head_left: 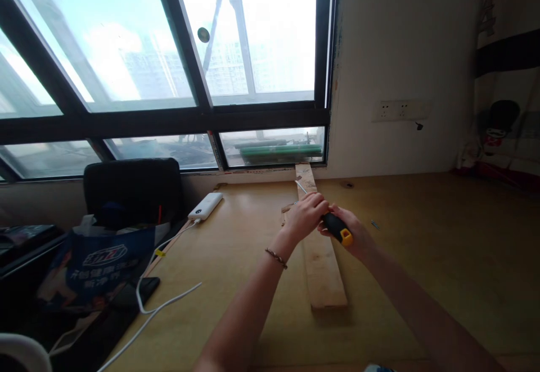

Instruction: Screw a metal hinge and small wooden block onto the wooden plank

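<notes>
A screwdriver (335, 227) with a black handle and yellow end lies slantwise over a long wooden board (323, 270). Its thin metal shaft points forward and left, with the tip near the board's far part. My right hand (348, 228) is closed around the handle from the right side. My left hand (310, 213) is closed at the front of the screwdriver, around where handle and shaft meet; its fingers hide that part. Beside the board, just left of my left hand, is a small brown piece (288, 209), partly covered. Whether the tip touches the board is too small to tell.
A small metal screw (375, 224) lies on the wooden table (422, 282) to the right. At left are a white power bank (205, 207) with a white cable (169, 301), a blue bag (101, 265) and a black chair (133, 189). The window (261, 40) stands behind.
</notes>
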The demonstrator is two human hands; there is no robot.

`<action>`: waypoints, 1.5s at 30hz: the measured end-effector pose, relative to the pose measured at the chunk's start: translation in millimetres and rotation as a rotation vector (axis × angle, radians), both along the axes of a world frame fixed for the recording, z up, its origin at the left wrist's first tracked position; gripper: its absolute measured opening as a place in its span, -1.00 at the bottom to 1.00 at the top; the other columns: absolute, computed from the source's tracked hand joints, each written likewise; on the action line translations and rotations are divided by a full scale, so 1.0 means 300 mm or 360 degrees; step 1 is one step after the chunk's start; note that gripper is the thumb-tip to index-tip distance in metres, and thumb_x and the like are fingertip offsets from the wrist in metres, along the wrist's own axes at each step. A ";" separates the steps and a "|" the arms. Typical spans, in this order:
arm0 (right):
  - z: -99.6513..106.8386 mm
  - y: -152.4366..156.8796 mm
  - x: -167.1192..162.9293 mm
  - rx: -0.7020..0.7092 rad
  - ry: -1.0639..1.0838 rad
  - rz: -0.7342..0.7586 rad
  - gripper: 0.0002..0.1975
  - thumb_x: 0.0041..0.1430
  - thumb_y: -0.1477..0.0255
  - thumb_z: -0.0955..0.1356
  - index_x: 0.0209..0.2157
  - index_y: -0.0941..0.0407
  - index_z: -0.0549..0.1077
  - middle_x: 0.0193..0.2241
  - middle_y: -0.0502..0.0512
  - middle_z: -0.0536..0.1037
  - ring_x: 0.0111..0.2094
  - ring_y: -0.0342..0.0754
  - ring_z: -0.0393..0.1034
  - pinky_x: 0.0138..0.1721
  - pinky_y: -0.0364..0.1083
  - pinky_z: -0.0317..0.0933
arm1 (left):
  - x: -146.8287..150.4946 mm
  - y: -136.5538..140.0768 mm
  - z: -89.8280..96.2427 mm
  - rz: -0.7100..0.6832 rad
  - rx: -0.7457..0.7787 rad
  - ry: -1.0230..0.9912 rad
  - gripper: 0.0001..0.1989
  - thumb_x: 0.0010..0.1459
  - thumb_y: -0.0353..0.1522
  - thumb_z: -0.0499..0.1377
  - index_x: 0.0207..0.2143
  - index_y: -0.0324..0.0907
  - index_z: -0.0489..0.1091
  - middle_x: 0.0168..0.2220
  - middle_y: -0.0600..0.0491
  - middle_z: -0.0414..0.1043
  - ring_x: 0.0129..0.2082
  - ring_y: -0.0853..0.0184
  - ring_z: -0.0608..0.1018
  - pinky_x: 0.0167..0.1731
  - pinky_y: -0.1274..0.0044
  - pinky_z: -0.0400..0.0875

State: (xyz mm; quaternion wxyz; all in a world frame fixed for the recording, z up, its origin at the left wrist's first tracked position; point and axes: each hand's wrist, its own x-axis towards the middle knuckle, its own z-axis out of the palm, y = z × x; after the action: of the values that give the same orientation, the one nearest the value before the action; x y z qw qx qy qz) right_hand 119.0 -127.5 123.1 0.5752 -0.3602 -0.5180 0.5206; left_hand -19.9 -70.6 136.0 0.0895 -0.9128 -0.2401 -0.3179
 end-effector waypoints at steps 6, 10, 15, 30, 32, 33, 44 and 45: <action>-0.011 0.241 -0.031 0.0399 -0.0443 -0.0154 -0.54 0.02 0.08 0.29 -0.17 0.14 0.30 -0.42 0.11 0.52 -0.35 -0.01 0.44 -0.28 0.00 0.31 | -0.215 0.121 0.072 0.0796 -0.0363 -0.0963 -0.80 0.05 -0.29 0.08 -0.55 -0.20 0.30 -0.57 0.05 0.31 -0.53 0.40 0.38 -0.47 0.57 0.25; -0.131 0.398 -0.038 0.0695 -0.0990 -0.0134 -0.15 -0.23 0.18 0.46 0.09 0.07 0.08 -0.09 0.15 0.41 0.03 0.07 0.22 0.08 0.11 0.01 | -0.346 0.216 0.018 0.0988 -0.1445 -0.1399 -0.77 -0.02 -0.28 0.12 -0.59 -0.25 0.30 -0.73 0.10 0.20 -0.72 0.45 0.29 -0.65 0.59 0.17; -0.236 0.470 -0.068 0.0674 -0.1345 -0.0093 0.05 -0.31 0.18 0.48 0.18 0.09 -0.07 -0.04 0.18 0.35 0.06 0.11 0.15 0.09 0.10 -0.03 | -0.395 0.288 -0.135 0.1163 -0.2104 -0.1277 -0.91 -0.11 -0.47 0.17 -0.54 -0.27 0.26 -0.74 0.06 0.28 -0.80 0.51 0.23 -0.71 0.62 0.11; -0.266 0.480 -0.062 0.0663 -0.1575 -0.0095 0.16 -0.31 0.20 0.48 0.22 0.09 -0.25 -0.04 0.14 0.34 0.03 0.11 0.14 0.04 0.07 -0.01 | -0.296 0.350 -0.308 0.0961 -0.2570 -0.1600 -0.89 -0.10 -0.56 0.17 -0.54 -0.30 0.25 -0.68 0.04 0.30 -0.73 0.51 0.34 -0.75 0.70 0.14; -0.268 0.482 -0.062 0.0662 -0.1576 -0.0100 0.15 -0.31 0.20 0.48 0.22 0.09 -0.26 -0.04 0.14 0.35 0.03 0.11 0.14 0.04 0.07 -0.02 | -0.293 0.349 -0.308 0.0921 -0.2613 -0.1644 -0.89 -0.11 -0.58 0.16 -0.57 -0.30 0.25 -0.70 0.06 0.28 -0.76 0.55 0.28 -0.77 0.72 0.13; -0.267 0.483 -0.062 0.0664 -0.1576 -0.0099 0.14 -0.30 0.21 0.47 0.22 0.09 -0.25 -0.03 0.14 0.35 0.04 0.11 0.13 0.04 0.07 -0.01 | -0.292 0.348 -0.308 0.0900 -0.2632 -0.1665 -0.88 -0.11 -0.59 0.16 -0.58 -0.30 0.25 -0.71 0.08 0.27 -0.78 0.57 0.24 -0.78 0.72 0.12; -0.248 0.470 -0.067 0.0621 -0.1581 -0.0071 0.10 -0.28 0.29 0.47 0.22 0.09 -0.22 -0.03 0.14 0.35 0.07 0.13 0.08 0.03 0.06 0.01 | -0.285 0.352 -0.337 0.0741 -0.2845 -0.1974 -0.78 -0.10 -0.65 0.11 -0.62 -0.25 0.15 -0.74 0.21 0.09 -0.82 0.66 0.05 -0.83 0.77 0.04; -0.248 0.469 -0.068 0.0619 -0.1581 -0.0072 0.09 -0.28 0.30 0.46 0.21 0.10 -0.21 -0.03 0.13 0.35 0.07 0.12 0.09 0.03 0.06 0.01 | -0.284 0.353 -0.341 0.0713 -0.2864 -0.2012 -0.78 -0.10 -0.65 0.10 -0.61 -0.25 0.15 -0.74 0.21 0.08 -0.82 0.66 0.05 -0.84 0.77 0.02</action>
State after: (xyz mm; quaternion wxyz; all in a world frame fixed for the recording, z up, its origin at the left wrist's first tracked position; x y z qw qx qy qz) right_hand 98.7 13.2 48.8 0.3280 -0.4611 -0.8070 0.1691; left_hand -105.2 35.3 33.7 -0.6855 -0.2561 -0.5433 -0.4115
